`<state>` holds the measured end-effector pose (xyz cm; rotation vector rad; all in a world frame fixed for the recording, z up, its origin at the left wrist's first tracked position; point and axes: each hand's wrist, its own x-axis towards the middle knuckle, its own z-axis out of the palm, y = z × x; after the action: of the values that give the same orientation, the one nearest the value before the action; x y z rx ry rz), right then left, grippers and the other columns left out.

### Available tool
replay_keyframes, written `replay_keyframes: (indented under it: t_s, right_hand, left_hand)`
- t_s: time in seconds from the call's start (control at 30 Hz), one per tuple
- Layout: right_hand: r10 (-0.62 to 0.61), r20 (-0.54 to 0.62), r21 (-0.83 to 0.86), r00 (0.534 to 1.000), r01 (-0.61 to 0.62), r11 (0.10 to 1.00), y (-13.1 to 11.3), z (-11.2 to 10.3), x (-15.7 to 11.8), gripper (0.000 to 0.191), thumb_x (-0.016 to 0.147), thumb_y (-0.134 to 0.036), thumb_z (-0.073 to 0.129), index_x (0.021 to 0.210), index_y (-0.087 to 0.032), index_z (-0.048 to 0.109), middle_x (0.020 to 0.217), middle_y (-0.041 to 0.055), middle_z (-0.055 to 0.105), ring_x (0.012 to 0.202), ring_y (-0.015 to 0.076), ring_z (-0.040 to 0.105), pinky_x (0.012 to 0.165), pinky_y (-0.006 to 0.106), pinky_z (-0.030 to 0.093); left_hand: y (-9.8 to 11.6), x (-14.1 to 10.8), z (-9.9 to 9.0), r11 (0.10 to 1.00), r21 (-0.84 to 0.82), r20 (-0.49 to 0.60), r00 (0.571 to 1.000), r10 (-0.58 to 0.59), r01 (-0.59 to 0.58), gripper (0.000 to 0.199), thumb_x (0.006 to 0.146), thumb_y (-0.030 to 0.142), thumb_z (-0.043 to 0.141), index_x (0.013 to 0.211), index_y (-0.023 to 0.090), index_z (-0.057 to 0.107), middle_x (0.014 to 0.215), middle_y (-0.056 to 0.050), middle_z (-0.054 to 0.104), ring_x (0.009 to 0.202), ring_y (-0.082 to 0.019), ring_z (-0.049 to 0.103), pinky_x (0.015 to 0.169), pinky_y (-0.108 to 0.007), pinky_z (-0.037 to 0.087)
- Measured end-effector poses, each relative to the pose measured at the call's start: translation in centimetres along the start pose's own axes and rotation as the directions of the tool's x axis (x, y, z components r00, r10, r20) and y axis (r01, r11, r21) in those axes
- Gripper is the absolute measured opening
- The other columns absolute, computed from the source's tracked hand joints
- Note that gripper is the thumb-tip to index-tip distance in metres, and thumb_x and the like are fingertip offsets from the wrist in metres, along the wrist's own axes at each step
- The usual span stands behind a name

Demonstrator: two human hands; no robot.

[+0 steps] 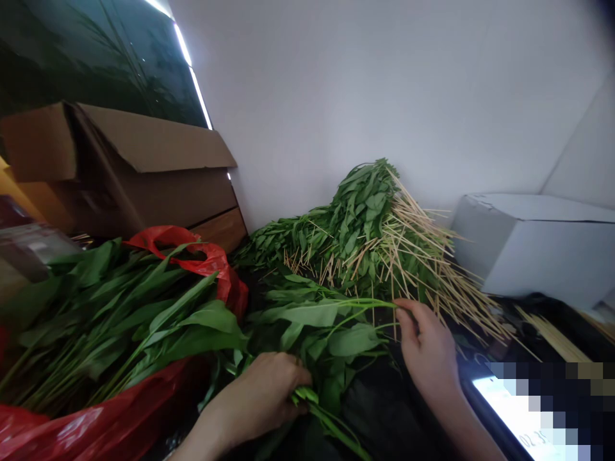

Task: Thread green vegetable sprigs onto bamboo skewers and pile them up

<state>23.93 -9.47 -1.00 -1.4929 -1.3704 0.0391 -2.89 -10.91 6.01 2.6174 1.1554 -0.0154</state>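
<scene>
- Leafy stems lie loosely between the two hands, their long axis running roughly left to right across the frame, leaves towards the left and thin bare ends towards the right.
- Right hand, just right of centre, is the nearer to those bare ends: thumb and forefinger pinch them, the other fingers curled in.
- Left hand, lower and closer to the wearer, is closed around a small bunch, whose pale green ends poke out beside the fingers. How tightly it grips, I can't tell.
- Behind the hands, near the middle of the frame, a heap of greens rests against the white wall, thin pale sticks fanning out of it down to the right.
- At left, a red plastic bag gapes around more long-leaved greens, their stems slanting to the lower left.
- Underneath, the surface looks black and creased, perhaps plastic sheeting; much is hidden by foliage.
- Around the room, an open cardboard box stands at upper left, a white box at right, and a lit screen glows lower right, partly blocked out by pixels.
</scene>
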Motion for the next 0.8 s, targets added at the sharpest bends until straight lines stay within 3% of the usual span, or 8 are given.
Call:
replay_keyframes:
  t_s: [0.13,0.23,0.33,0.47,0.6,0.7,0.8]
  right_hand:
    - [-0.025,0.097,0.025,0.995,0.023,0.999,-0.1,0.6,-0.5,0.025,0.093,-0.035,0.042,0.102,-0.023,0.062,0.101,0.0076,0.067,0.090,0.0230,0.062,0.076,0.035,0.047]
    - [-0.032,0.143,0.044,0.989,0.026,0.999,-0.4,0.9,-0.8,0.024,0.093,-0.035,0.043,0.102,-0.023,0.062,0.101,0.0070,0.068,0.090,0.0234,0.062,0.075,0.036,0.047]
    - [-0.047,0.190,0.069,0.981,0.035,0.997,-0.7,1.0,-0.8,0.023,0.093,-0.036,0.043,0.101,-0.024,0.062,0.102,0.0066,0.068,0.092,0.0241,0.062,0.072,0.035,0.047]
    - [-0.087,0.216,0.088,0.972,0.069,0.994,-0.9,1.0,-0.8,0.022,0.093,-0.033,0.043,0.101,-0.023,0.062,0.099,0.0065,0.068,0.093,0.0239,0.062,0.075,0.036,0.046]
    - [-0.154,0.241,0.085,0.958,0.137,0.987,-1.1,1.1,-0.9,0.020,0.093,-0.029,0.043,0.096,-0.023,0.061,0.095,0.0056,0.069,0.088,0.0227,0.063,0.079,0.037,0.043]
    - [-0.174,0.299,0.104,0.938,0.149,0.983,-1.2,1.1,-1.1,0.020,0.094,-0.028,0.042,0.096,-0.023,0.061,0.094,0.0045,0.068,0.088,0.0219,0.062,0.078,0.036,0.043]
    - [-0.172,0.337,0.120,0.926,0.139,0.983,-1.2,1.2,-1.1,0.019,0.094,-0.027,0.043,0.096,-0.023,0.062,0.095,0.0040,0.068,0.088,0.0214,0.062,0.079,0.035,0.042]
  left_hand:
    - [-0.4,-0.4,-1.9,0.984,-0.176,-0.177,0.984,0.005,-0.037,0.015,0.083,0.020,0.064,0.094,0.026,0.072,0.085,0.001,0.072,0.079,-0.016,0.066,0.072,-0.023,0.046]
    - [0.0,0.3,-3.1,0.971,-0.221,-0.380,0.925,0.000,-0.091,0.016,0.090,0.024,0.057,0.094,0.024,0.072,0.081,-0.001,0.070,0.074,-0.015,0.065,0.069,-0.024,0.047]
    - [0.3,2.1,-2.7,0.976,-0.157,-0.496,0.866,0.056,-0.153,0.018,0.090,0.023,0.056,0.097,0.023,0.073,0.082,-0.004,0.067,0.076,-0.017,0.064,0.068,-0.025,0.048]
    - [-0.3,4.6,-0.4,0.996,-0.036,-0.525,0.850,0.049,-0.079,0.034,0.085,0.012,0.057,0.115,0.024,0.069,0.093,-0.005,0.064,0.083,-0.018,0.064,0.074,-0.026,0.050]
    - [-1.3,5.6,1.0,0.996,0.086,-0.502,0.865,0.016,0.031,0.046,0.081,0.005,0.057,0.121,0.026,0.064,0.098,-0.005,0.064,0.085,-0.019,0.065,0.075,-0.027,0.051]
    - [-1.8,5.7,1.2,0.975,0.199,-0.477,0.879,0.012,0.095,0.042,0.082,0.006,0.056,0.118,0.027,0.064,0.096,-0.004,0.064,0.082,-0.018,0.065,0.071,-0.026,0.050]
    - [-2.0,5.7,1.2,0.958,0.275,-0.446,0.893,0.054,0.079,0.030,0.085,0.012,0.056,0.111,0.024,0.065,0.094,-0.003,0.063,0.080,-0.018,0.064,0.069,-0.025,0.049]
